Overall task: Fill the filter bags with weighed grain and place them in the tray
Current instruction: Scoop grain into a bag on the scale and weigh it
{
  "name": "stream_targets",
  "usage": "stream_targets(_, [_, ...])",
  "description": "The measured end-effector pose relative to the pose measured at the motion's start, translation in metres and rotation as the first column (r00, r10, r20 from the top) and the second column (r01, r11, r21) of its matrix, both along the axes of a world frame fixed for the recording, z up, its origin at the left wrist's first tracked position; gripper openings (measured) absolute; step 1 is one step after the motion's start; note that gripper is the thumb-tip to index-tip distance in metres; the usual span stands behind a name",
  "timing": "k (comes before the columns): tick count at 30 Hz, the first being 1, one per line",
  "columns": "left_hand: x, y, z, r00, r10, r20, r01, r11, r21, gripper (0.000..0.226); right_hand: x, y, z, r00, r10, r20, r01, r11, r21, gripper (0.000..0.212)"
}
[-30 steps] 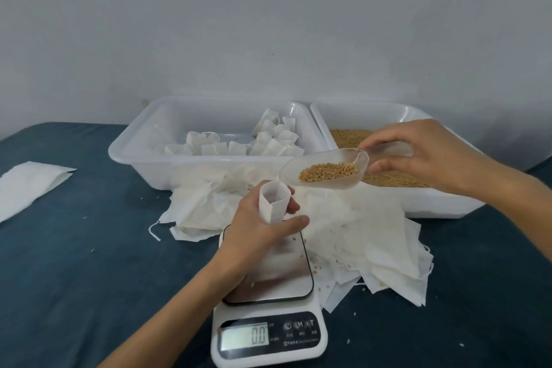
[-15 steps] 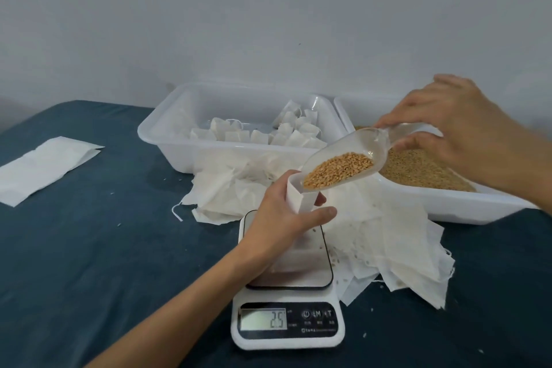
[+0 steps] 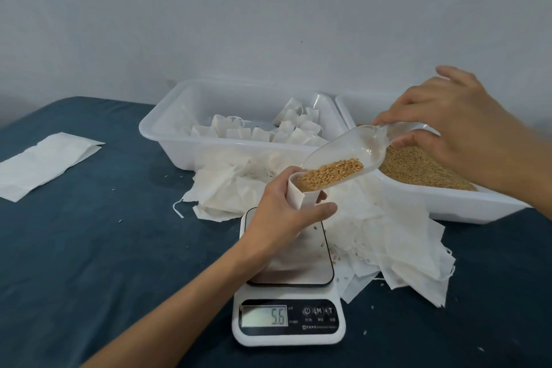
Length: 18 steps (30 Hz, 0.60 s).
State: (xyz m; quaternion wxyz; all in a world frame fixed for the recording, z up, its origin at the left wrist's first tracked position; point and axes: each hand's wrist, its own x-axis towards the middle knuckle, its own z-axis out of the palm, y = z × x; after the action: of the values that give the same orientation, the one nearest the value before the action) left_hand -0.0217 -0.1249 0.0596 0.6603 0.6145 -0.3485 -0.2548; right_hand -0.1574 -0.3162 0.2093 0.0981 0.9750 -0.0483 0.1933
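Right hand (image 3: 457,125) tips scoop (image 3: 343,155) into filter bag (image 3: 300,196) (left hand (image 3: 283,215) grips it).

Two hands (image 3: 286,212) (image 3: 457,125), two tubs (image 3: 167,140) (image 3: 448,203), one scoop (image 3: 343,152), one scale (image 3: 288,334), and many bags (image 3: 263,133) – too many to count.

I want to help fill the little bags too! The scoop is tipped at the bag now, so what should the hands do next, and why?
Probably tilt the scoop a bit more, slowly. The right hand holds its lip at the open filter bag, which the left hand grips over the scale. Most grain still sits in the scoop, and the display reads 5.6.
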Motion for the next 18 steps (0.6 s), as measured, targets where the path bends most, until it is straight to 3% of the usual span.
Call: stream_targets(18, [-0.0029, 0.0005, 0.0061, 0.996, 0.032, -0.080, -0.034, 0.999, -0.024, 0.041, 0.0006, 0.0050, -0.0045, 1.000, -0.005, 0.005, 0.005, 1.000, -0.002, 0.031])
